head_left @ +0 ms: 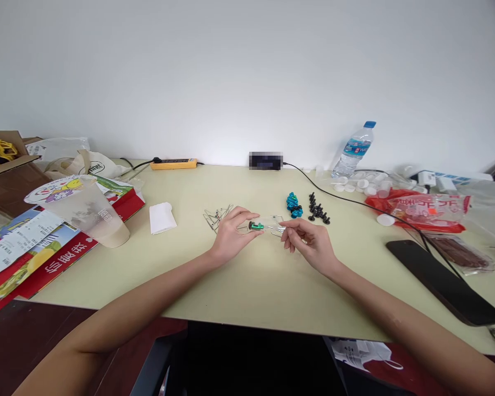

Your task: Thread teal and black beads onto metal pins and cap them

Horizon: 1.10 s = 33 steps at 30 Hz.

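Observation:
Between the thumb and fingers of my left hand (233, 234) sits a small shiny green cylinder (256, 226) with a black round end. My right hand (307, 242) is close by on the right, its fingertips pinched together; what they hold is too small to make out. Thin bent metal wires (277, 231) show at those fingertips, beside a faint clear piece. A loose pile of wire pieces (216, 216) lies just left of my left hand. Beyond my right hand are a cluster of blue-green shiny parts (292, 203) and a group of small black parts (318, 209).
A folded white paper (162, 218) and a drink cup (94, 212) on red packaging stand left. Behind are a yellow power strip (174, 164) and a dark device (265, 161). Rightward are a water bottle (355, 148), white caps, a trailing cable and a black phone-like slab (441, 280).

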Each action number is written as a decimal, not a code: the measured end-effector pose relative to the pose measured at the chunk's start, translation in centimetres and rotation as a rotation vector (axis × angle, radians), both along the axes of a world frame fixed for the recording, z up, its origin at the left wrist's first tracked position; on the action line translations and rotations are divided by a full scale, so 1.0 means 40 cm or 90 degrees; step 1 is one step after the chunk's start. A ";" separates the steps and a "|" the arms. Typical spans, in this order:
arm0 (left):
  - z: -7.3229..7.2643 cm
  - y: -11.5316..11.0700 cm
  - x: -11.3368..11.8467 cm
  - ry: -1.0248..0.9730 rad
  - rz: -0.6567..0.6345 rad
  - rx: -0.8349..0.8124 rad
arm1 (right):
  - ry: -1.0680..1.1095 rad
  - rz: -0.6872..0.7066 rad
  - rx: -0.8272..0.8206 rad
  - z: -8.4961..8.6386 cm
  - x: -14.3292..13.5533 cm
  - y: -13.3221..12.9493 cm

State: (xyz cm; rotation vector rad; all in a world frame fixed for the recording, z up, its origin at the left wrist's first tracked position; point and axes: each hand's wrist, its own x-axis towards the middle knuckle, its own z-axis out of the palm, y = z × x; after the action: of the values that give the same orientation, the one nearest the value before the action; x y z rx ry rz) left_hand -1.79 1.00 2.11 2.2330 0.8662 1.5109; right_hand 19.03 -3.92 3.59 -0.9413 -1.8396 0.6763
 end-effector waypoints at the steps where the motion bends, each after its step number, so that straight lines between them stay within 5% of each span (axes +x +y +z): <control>1: -0.001 0.001 -0.001 0.006 -0.012 0.012 | -0.015 0.012 -0.002 0.000 0.000 0.001; 11: -0.001 0.000 -0.006 0.049 -0.062 0.111 | -0.232 0.171 -0.035 0.008 0.019 0.009; 23: 0.025 0.016 -0.018 -0.027 -0.025 0.056 | -0.165 -0.014 0.206 -0.030 0.006 0.003; 33: -0.002 0.014 -0.019 0.075 -0.075 0.158 | -0.267 0.060 0.180 -0.036 0.006 0.004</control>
State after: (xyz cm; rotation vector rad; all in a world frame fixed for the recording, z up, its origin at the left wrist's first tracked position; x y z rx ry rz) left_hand -2.55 1.55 2.04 2.5229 0.5929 1.5178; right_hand 19.26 -3.76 2.16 -0.8560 -2.2886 0.2701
